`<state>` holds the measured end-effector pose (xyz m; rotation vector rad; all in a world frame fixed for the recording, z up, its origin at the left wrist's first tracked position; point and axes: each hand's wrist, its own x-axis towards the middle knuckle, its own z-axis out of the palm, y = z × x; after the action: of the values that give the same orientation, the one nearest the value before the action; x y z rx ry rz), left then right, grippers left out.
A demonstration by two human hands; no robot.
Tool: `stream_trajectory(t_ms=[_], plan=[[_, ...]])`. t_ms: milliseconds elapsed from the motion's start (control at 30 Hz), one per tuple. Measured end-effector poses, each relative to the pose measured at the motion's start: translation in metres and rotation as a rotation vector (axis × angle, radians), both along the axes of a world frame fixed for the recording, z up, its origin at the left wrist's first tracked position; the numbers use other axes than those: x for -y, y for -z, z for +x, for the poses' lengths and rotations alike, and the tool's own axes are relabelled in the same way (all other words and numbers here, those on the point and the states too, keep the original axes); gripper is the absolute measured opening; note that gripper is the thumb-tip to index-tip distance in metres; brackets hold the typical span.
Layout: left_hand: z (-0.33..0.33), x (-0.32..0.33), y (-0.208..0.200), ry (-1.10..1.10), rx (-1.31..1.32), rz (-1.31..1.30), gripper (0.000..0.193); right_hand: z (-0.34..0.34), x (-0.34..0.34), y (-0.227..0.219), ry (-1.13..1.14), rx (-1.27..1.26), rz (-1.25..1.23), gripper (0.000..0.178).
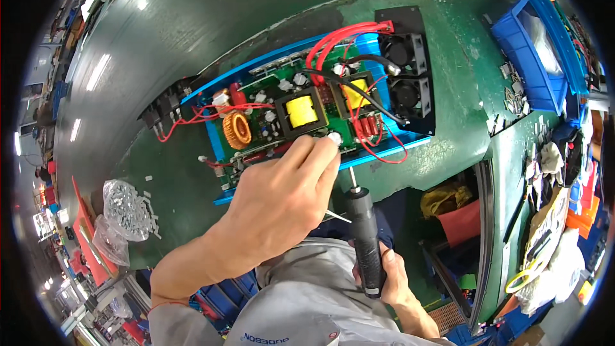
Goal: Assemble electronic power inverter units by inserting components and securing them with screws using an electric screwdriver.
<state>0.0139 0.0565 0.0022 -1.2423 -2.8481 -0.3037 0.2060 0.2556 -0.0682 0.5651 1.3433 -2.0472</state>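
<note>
A circuit board with yellow transformers and a copper-wound coil sits in an open blue metal housing. My left hand reaches over the housing's near side, fingertips pinched together at the board's front edge beside a small white-topped part. What those fingers hold, if anything, is hidden. Gripped in my right hand is a black electric screwdriver, upright in the picture, its bit close to the housing's near wall; contact cannot be made out. A thin white strip shows between the hands.
Red wires and a black end panel with fans are at the housing's right. A clear bag of small metal parts lies left on the green bench. Far right stand a blue bin and loose metal pieces.
</note>
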Motion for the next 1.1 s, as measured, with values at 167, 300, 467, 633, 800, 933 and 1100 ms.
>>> stream_trajectory(t_ms=[167, 300, 467, 633, 800, 933, 1100], plan=[[0.005, 0.008, 0.006, -0.075, -0.031, 0.116, 0.026, -0.001, -0.005, 0.021, 0.071, 0.145, -0.236, 0.097], [0.021, 0.032, 0.001, -0.249, -0.017, 0.406, 0.025, 0.023, -0.01, 0.023, 0.151, -0.064, 0.157, 0.084], [0.078, 0.11, 0.013, -0.83, -0.01, 0.474, 0.023, 0.031, -0.01, 0.037, 0.263, -0.141, 0.272, 0.084], [0.089, 0.19, 0.023, -0.913, -0.103, 0.231, 0.027, 0.037, 0.002, 0.039, 0.365, -0.112, 0.287, 0.086], [0.069, 0.279, 0.052, -0.919, -0.194, 0.159, 0.02, 0.029, 0.026, 0.03, 0.177, 0.085, 0.321, 0.065], [0.062, 0.318, 0.063, -0.844, -0.25, 0.077, 0.023, 0.027, 0.025, 0.025, -0.155, -0.282, 0.33, 0.058], [0.031, 0.246, 0.011, -1.002, -0.031, 0.356, 0.029, 0.019, 0.033, 0.016, -0.087, -0.372, 0.367, 0.054]])
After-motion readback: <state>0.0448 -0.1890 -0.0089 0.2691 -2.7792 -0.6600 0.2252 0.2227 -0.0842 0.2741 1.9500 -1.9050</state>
